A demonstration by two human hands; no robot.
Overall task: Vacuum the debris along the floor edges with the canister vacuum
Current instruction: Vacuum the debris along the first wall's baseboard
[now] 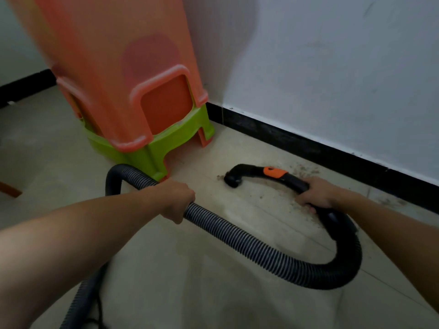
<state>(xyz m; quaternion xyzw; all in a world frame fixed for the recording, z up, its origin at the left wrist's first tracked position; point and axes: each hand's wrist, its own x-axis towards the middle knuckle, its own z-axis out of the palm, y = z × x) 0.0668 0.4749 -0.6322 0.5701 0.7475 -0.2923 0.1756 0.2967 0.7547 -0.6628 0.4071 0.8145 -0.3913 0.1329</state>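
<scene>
A black curved vacuum handle with an orange slider lies low over the floor, its open nozzle end pointing down at the tiles. My right hand grips the rear of that handle. A ribbed grey-black hose loops from the handle round to the left. My left hand grips the hose near its upper bend. Brownish debris is scattered along the black baseboard and on the tiles near the nozzle. The canister itself is out of view.
A tall stack of orange plastic stools on a green stool stands in the corner, just left of the nozzle. White walls meet behind it. A brown wooden piece shows at the left edge. Beige tile floor spreads in the foreground.
</scene>
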